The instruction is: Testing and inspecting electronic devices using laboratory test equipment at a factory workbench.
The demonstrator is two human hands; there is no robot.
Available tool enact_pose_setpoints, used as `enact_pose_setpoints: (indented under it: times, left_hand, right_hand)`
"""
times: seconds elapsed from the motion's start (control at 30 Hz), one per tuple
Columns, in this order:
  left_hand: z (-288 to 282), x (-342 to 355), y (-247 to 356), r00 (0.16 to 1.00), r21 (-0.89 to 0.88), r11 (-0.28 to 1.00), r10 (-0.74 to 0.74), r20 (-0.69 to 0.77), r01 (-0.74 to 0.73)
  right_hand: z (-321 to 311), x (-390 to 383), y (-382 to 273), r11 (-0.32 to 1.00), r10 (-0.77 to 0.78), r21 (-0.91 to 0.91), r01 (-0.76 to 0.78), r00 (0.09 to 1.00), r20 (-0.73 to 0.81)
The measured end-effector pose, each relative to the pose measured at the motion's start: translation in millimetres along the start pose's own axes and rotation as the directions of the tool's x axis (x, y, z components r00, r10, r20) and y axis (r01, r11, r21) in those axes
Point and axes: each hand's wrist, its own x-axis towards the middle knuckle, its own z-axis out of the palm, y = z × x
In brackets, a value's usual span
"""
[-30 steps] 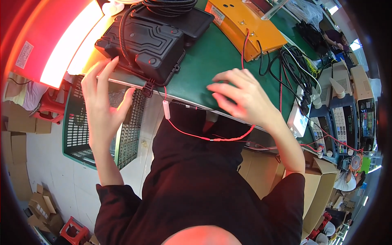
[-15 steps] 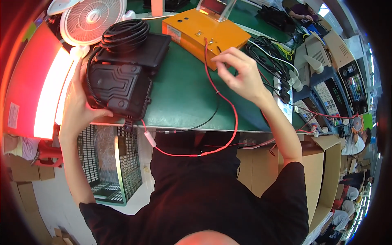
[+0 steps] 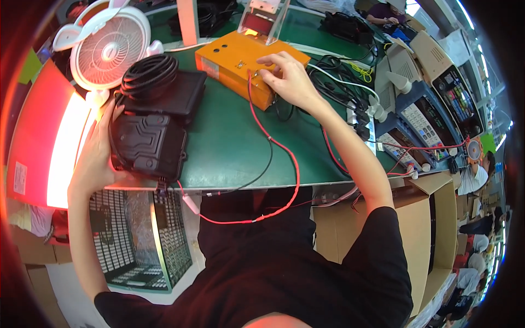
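Observation:
A black plastic case (image 3: 147,143) with raised ridges lies on the green table near its front edge. My left hand (image 3: 94,156) is wrapped round the case's left side, some fingers hidden behind it. Over the orange metal box (image 3: 229,53) is my right hand (image 3: 290,79), thumb and fingers apart beside the box's small metal terminals. Whether a fingertip touches a terminal is hard to tell. From the box's top a red cable (image 3: 296,169) loops past the table edge to a pale inline piece (image 3: 191,204) and on to the case.
A coiled black cable (image 3: 147,76) sits on another black case behind. A white fan (image 3: 112,49) and a bright red-lit panel (image 3: 33,142) stand at left. Bench instruments (image 3: 424,123) and tangled cords (image 3: 342,82) are at right. Below are a green crate (image 3: 172,229) and a cardboard box (image 3: 407,235).
My right hand has moved left over the orange box's terminals. My left thumb no longer shows along the case's front edge. The whole view has shifted slightly.

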Motion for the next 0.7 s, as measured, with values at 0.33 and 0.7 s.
enact_pose_setpoints:
  times: [0.33, 0.7]
  left_hand:
    - [0, 2, -15, 0.995, -0.149, 0.986, 0.073, -0.063, -0.082]
    - [-4, 2, -9, 0.998, -0.1, 0.994, 0.027, -0.053, -0.032]
  right_hand:
    - [43, 40, -77, 0.879, -0.432, 0.243, 0.409, 0.901, 0.047]
    - [35, 38, -69, 0.873, -0.44, 0.274, 0.405, 0.894, 0.083]
